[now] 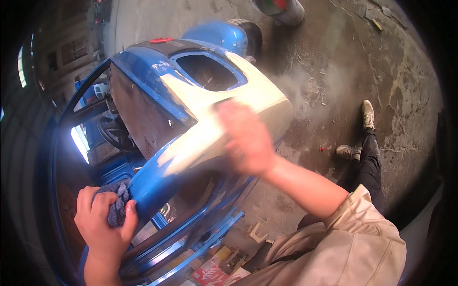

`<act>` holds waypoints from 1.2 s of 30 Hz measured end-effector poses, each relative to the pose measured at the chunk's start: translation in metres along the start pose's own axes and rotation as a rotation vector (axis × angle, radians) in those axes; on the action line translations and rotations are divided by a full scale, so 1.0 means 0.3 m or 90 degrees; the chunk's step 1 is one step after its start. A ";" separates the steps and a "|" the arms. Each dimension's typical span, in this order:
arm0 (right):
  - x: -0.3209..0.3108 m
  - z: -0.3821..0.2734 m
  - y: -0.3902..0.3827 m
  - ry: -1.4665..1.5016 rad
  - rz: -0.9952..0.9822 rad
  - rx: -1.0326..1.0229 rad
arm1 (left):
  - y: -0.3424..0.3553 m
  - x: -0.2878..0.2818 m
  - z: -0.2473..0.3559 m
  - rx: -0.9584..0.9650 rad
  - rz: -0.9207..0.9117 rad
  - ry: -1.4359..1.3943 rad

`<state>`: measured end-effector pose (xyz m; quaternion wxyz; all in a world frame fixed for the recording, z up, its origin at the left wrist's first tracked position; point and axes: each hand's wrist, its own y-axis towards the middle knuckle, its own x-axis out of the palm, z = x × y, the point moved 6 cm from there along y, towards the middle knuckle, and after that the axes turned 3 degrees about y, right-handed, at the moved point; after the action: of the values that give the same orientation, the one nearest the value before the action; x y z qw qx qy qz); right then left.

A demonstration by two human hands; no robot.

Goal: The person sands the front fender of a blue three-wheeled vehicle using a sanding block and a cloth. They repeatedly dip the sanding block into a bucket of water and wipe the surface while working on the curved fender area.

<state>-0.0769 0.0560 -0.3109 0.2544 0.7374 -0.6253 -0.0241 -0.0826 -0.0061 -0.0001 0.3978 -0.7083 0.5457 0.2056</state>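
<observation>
My left hand (100,214) grips a crumpled grey-blue cloth (119,205) against the lower left end of a blue body panel (148,195). My right hand (241,136), smeared by motion, is closed on a dark-edged item that I cannot make out, on the cream-coated surface (269,97) of the vehicle's body. That coating has ragged borders with the blue paint and surrounds part of an oval opening (205,71). Inside the open shell, left of that surface, a steering wheel (114,136) shows.
A red item (161,40) lies on top of the shell. Behind are a blue fender (212,35) with a tyre (253,40) and a bucket (286,12). Blue rails (219,231) and printed cardboard (207,274) are below. My shoes (367,114) stand on cracked concrete (400,76) at right.
</observation>
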 end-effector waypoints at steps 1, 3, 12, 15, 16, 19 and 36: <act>-0.035 0.075 -0.034 -0.079 0.031 0.086 | -0.004 -0.002 0.006 0.012 0.004 -0.008; -0.040 0.108 -0.064 -0.150 0.046 0.176 | -0.007 0.009 0.003 -0.014 -0.019 0.002; -0.038 0.070 -0.028 -0.024 0.007 0.017 | 0.013 0.015 0.015 -0.004 -0.001 -0.024; -0.056 0.125 -0.057 -0.120 0.030 0.176 | 0.007 0.025 0.009 -0.028 -0.021 0.003; -0.030 0.094 -0.038 -0.108 0.051 0.170 | 0.009 0.024 0.009 -0.026 -0.012 0.005; 0.015 -0.017 0.011 -0.035 -0.013 0.047 | 0.026 0.030 0.006 -0.021 -0.010 0.023; -0.105 0.230 -0.114 -0.157 0.010 0.208 | 0.031 0.028 0.016 -0.008 -0.006 0.009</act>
<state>-0.0769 0.0647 -0.3936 0.0530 0.7553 -0.6532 -0.0107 -0.0879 -0.0084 -0.0123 0.3904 -0.7150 0.5435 0.2024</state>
